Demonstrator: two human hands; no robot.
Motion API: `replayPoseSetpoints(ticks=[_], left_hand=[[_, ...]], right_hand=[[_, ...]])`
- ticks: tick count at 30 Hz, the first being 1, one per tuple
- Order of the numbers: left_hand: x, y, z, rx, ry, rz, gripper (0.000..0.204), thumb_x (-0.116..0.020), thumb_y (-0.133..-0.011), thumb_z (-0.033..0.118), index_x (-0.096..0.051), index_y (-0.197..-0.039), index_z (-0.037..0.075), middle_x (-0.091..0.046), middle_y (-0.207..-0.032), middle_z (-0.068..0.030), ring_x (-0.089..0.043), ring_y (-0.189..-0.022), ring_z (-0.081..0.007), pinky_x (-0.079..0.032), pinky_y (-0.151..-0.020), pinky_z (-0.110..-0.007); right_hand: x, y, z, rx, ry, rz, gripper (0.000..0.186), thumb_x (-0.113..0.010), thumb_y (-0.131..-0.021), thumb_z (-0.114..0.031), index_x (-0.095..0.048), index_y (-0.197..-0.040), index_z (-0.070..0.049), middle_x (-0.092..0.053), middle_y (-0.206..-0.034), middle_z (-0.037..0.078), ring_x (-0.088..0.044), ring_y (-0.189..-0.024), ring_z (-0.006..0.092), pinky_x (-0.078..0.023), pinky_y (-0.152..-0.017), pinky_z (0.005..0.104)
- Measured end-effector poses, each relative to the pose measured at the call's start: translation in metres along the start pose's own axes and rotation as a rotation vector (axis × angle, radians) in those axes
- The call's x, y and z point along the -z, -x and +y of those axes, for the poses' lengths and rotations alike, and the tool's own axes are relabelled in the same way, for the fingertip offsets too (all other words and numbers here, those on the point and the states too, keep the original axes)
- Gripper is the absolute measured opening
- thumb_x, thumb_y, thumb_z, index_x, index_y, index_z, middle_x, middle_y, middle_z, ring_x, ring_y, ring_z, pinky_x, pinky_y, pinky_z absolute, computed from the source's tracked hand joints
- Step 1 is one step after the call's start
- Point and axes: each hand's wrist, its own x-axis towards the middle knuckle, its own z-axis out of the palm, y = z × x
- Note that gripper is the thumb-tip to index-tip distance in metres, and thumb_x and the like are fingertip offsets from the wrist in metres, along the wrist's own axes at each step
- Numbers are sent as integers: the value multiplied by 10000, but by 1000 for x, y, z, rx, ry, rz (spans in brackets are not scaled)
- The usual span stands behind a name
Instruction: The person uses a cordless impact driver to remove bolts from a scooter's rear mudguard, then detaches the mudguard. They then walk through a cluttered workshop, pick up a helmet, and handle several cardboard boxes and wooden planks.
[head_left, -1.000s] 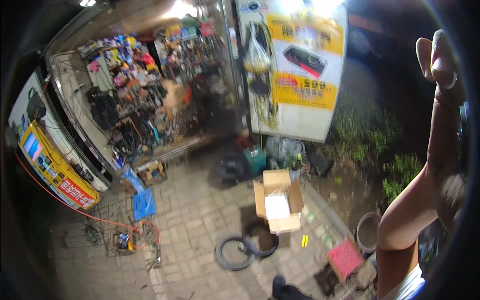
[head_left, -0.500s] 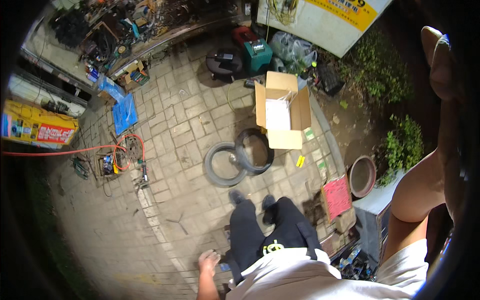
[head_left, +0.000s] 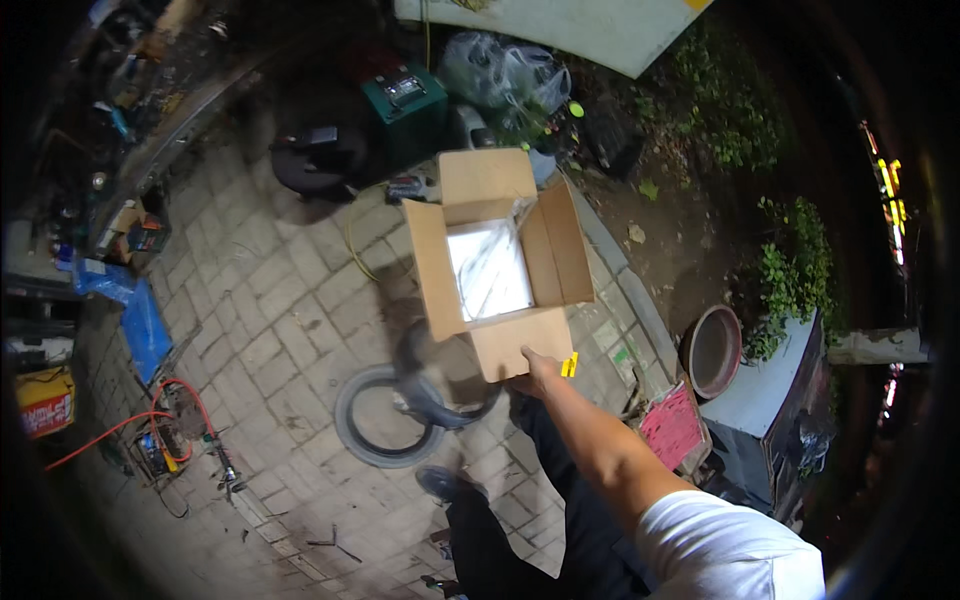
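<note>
My right hand (head_left: 540, 372) grips the near flap of an open cardboard box (head_left: 515, 340), thumb on top and fingers underneath. The box's flaps are folded outward, and inside lies a bright white sheet or item (head_left: 490, 275) with clear plastic over it. Whether the box rests on the ground is hard to tell. A grey tyre (head_left: 345, 420) lies flat on the paving just left of my hand. Overlapping it is a darker tyre (head_left: 455, 415), blurred and partly in shadow. My left hand is out of the picture.
A teal case (head_left: 405, 110), a round dark stool-like object (head_left: 318, 160) and plastic bags (head_left: 505, 80) stand beyond the box. On the right are a round pot (head_left: 713, 350) and a pink-red panel (head_left: 673, 425). A red hose (head_left: 110, 440) crosses the paving at left.
My right arm has swung down from the far right edge, and its hand has taken hold of the box's near flap. My left hand has left the view. The view has moved closer to the box.
</note>
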Motion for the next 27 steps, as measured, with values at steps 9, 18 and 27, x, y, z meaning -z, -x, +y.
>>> replayPoseSetpoints(ticks=[9, 18, 27], left_hand=[[-105, -20, 39, 192, -200, -142, 423, -625, -917, 206, -525, -1207, -85, -619, -1085, -187, -652, -932, -259, -560, -806, -380], [-295, -61, 222, 5, -561, -208, 307, -623, -888, 87, -565, -1170, -20, -639, -1026, -125, -631, -892, -224, -540, -785, -350], [-422, -67, 293, -2, -528, -182, 243, -552, -882, 66, -598, -1084, -60, -647, -883, -96, -607, -769, -148, -488, -697, -264]], right_hand=[[-59, -139, -16, -326, 10, -97, 287, -545, -892, -203, -520, -1108, -16, -580, -1079, 175, -598, -877, 304, -534, -586, 466], [161, -66, -95, -216, 89, -26, 135, -530, -897, -137, -587, -939, -22, -606, -722, 102, -561, -509, 202, -411, -401, 308], [241, -151, -153, 53, -297, 117, 200, -486, -947, -204, -560, -1052, -50, -625, -858, 88, -640, -725, 197, -563, -606, 345]])
